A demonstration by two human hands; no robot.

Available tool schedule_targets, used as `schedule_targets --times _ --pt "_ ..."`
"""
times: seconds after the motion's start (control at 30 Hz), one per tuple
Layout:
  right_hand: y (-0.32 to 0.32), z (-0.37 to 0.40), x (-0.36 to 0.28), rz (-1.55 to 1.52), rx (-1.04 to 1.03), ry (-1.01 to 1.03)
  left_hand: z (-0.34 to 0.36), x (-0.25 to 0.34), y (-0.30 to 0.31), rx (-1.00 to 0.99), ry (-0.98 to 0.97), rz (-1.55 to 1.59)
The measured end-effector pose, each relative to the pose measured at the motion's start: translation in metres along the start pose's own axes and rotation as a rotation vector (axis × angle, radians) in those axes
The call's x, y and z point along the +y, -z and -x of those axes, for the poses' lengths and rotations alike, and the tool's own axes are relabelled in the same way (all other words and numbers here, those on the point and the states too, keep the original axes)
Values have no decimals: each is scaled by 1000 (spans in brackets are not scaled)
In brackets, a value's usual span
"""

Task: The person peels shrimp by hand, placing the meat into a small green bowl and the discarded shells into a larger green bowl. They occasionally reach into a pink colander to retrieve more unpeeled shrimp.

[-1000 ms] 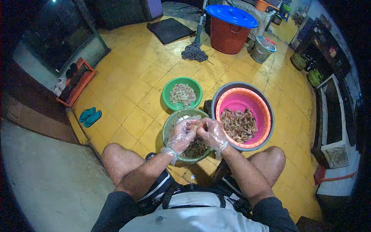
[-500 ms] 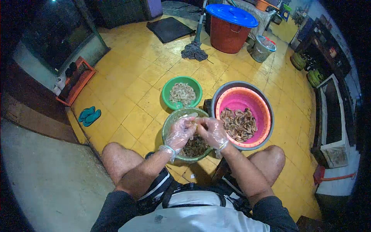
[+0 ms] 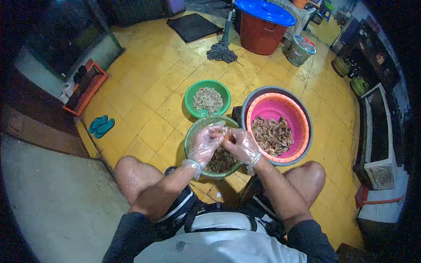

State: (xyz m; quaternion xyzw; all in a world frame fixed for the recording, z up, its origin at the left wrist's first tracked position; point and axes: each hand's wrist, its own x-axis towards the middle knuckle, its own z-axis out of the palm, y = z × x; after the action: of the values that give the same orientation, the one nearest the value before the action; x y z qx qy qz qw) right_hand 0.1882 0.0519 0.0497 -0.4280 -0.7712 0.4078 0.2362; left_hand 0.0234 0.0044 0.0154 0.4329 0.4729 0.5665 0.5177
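My left hand (image 3: pixel 205 143) and my right hand (image 3: pixel 242 144), both in clear plastic gloves, meet fingertip to fingertip. They pinch a small shrimp (image 3: pixel 225 134), mostly hidden by the fingers. Below them stands a green bowl (image 3: pixel 189 139) with dark shrimp shells (image 3: pixel 220 162) inside. Just beyond it, a brighter green basin (image 3: pixel 187 101) holds pale peeled shrimp (image 3: pixel 208 100). To the right, a pink colander (image 3: pixel 301 119) with an orange rim sits inside a grey basin (image 3: pixel 309 139). Brownish unpeeled shrimp (image 3: pixel 272 136) lie in the colander.
Teal flip-flops (image 3: pixel 101 126) and an orange rack (image 3: pixel 92 92) are on the left. At the back are a black mat (image 3: pixel 193 27), a mop (image 3: pixel 222 52), a red bucket with a blue lid (image 3: pixel 261 37) and a small pail (image 3: pixel 301 51). A white-framed cabinet (image 3: pixel 379 140) stands right.
My hands stay together over the green bowl, with the fingers shifted slightly around the shrimp. The camera view has tilted a little, so the floor items appear slightly higher.
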Motion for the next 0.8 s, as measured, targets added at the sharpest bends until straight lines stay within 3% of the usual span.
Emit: schedule_targets --times 0.1,0.17,0.27,0.43,0.5,0.6,0.73,0.8 --pt "-1 -1 4 -58 -16 1 -6 -5 5 -21 56 -159" --pt "0 -2 7 -81 18 101 -6 1 1 14 -44 -151" --pt "11 -4 9 -123 -22 -90 -14 11 11 46 84 -113" --pt "12 -9 24 -304 43 -134 -26 25 27 192 74 67" --pt "14 -7 24 97 74 1 -26 26 30 179 27 -26" --pt "17 -6 12 319 26 -35 -21 33 28 113 98 -104" --pt "13 -11 14 36 113 -51 -20 31 28 79 110 -85" --pt "25 -10 -1 144 -70 -175 -18 36 25 6 132 -163"
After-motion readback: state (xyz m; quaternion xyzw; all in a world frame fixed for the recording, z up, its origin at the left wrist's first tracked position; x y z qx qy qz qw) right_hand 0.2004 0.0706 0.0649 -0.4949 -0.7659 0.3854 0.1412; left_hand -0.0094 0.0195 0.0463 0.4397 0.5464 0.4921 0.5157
